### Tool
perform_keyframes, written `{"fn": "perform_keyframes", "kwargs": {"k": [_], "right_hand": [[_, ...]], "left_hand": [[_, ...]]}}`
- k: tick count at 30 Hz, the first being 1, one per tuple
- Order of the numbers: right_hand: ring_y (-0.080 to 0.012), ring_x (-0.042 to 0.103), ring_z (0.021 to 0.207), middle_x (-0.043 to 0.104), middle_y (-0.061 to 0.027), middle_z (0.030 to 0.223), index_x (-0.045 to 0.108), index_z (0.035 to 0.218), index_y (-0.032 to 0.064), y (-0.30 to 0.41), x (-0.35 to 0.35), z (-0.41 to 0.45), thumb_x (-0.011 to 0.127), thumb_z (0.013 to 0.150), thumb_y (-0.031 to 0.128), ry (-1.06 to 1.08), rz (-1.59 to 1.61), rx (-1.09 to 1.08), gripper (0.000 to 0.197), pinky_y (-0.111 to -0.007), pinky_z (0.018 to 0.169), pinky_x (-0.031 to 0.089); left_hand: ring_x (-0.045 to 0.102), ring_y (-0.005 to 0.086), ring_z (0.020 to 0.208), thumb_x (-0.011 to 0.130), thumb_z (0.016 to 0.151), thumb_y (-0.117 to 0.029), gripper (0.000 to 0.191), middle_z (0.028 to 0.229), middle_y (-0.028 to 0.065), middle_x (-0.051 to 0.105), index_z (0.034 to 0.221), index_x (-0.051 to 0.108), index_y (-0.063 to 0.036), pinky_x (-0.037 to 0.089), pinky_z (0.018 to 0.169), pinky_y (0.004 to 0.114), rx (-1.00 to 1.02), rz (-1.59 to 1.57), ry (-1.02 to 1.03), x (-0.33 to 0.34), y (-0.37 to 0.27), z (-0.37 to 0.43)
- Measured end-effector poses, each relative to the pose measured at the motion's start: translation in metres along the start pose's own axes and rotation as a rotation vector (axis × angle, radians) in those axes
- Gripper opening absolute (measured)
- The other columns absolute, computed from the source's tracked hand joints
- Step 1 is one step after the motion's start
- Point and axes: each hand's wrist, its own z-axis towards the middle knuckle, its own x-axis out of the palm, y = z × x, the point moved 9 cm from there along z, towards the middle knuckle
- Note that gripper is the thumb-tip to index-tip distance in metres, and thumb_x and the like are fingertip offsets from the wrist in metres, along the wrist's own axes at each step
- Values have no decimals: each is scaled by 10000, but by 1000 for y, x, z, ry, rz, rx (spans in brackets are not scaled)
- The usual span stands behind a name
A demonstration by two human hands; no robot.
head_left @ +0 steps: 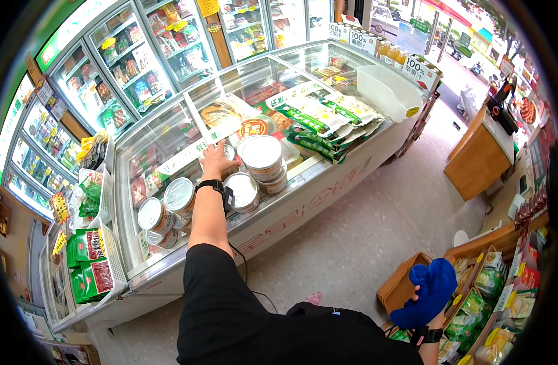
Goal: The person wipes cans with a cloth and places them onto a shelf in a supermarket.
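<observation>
My left hand (216, 160) reaches over a chest freezer with a glass top (165, 132). Its fingers and thumb spread around the rim of a round can (229, 153), partly hidden under the palm. Close by on the right, one white-lidded can (262, 153) is stacked on another can (275, 182), and a further can (241, 191) stands in front. More cans (179, 195) are grouped to the left of my forearm, some stacked. Low on the right, my right hand (415, 293) holds a bunched blue cloth (431, 287), which hides most of the fingers.
Green-and-white food bags (327, 118) and a translucent plastic bin (388, 91) lie on the freezer's right part. White baskets (110, 260) of packets line its left end. Upright glass-door freezers (119, 68) stand behind. A brown basket (397, 283) and packet shelves (477, 301) are near my right hand.
</observation>
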Motion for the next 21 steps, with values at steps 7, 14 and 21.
{"fn": "perform_keyframes", "kwargs": {"k": [7,14,21], "right_hand": [[-163,573,634,585,-69,904,470,1115,137,-2,1,2,353,923,442,116,78,-4,379,-257,433,475],[-180,576,662,578,-98,969,444,1189,101,-1,-7,-6,324,931,443,63,97,-122,446,-251,449,477],[-202,589,817,588,-137,948,405,1090,25,95,62,-61,729,569,185,165,-760,-857,635,-300,648,501]], "left_hand": [[254,350,1272,766,488,-414,936,1363,173,291,1317,380,-215,292,972,541,64,37,107,3,-9,-9],[246,364,1285,766,491,-439,957,1382,194,273,1330,363,-218,286,989,532,86,45,160,14,1,8],[503,331,1013,694,658,-191,562,1070,190,547,1161,511,-21,379,889,410,458,-373,-458,-79,-35,20]]}}
